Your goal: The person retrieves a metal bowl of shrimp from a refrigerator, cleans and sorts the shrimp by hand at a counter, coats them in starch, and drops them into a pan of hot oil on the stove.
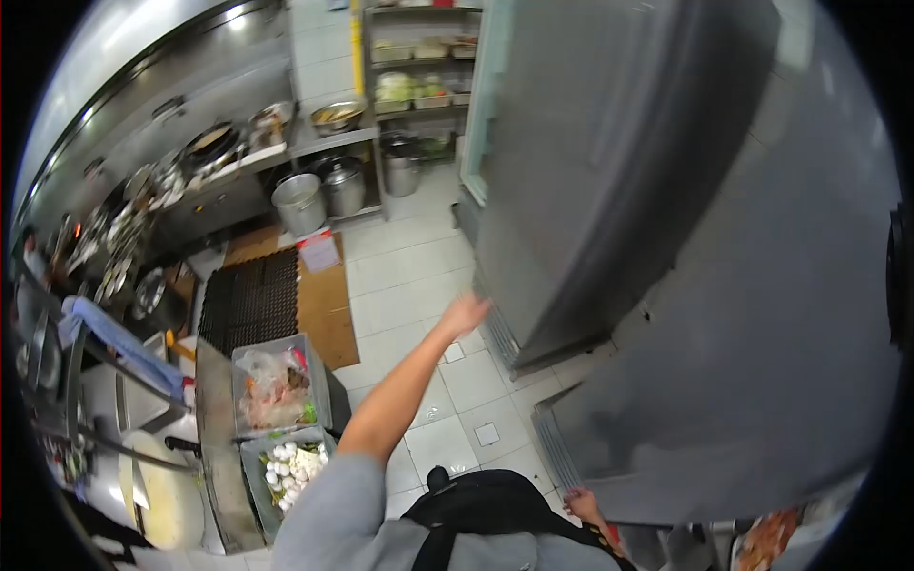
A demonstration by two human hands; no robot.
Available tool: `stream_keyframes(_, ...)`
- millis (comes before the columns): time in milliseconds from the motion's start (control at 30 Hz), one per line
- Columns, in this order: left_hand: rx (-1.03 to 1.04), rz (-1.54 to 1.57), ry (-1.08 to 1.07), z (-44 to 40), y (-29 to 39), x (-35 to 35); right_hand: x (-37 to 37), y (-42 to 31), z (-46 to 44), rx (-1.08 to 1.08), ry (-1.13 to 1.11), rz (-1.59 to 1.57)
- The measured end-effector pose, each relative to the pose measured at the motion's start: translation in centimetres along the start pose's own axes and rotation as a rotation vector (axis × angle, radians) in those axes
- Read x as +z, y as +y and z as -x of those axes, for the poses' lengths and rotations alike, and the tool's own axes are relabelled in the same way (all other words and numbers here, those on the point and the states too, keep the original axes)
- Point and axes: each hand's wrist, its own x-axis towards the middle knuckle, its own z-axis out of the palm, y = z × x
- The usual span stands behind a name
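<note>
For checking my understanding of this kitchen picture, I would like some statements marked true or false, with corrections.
1. The left hand reaches forward beside a tall grey appliance. True.
2. Both hands reach equally far forward. False: the right hand is low, close to the body.
3. A blue cloth is on the person's left side. True.
4. A red carpet covers the floor. False: the floor shows pale tiles and a black perforated mat.
5. White, mushroom-like pieces lie in a tub. True.
</note>
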Motion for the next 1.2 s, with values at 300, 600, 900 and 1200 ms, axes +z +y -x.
stream_keyframes(300, 0.373, 0.34, 0.218, -23.7, 27.8, -10.3, 7.9, -22.1, 0.1, -0.264, -0.147, 0.156)
stream_keyframes(600, 0.546, 0.46, 0.19, -24.9, 25.5, -8.5, 6.2, -26.3, 0.1, 0.026, -0.315, 0.392)
stream_keyframes(900, 0.619, 0.867, 0.341, -17.3, 5.1, -26.9, 15.8, -27.8, 2.0, -0.016, -0.355, 0.476)
stream_keyframes(1200, 0.431, 1.146, 0.323, -34.2, -23.6, -48.6, 27.8, -41.1, 5.4, 0.041, -0.103, 0.192)
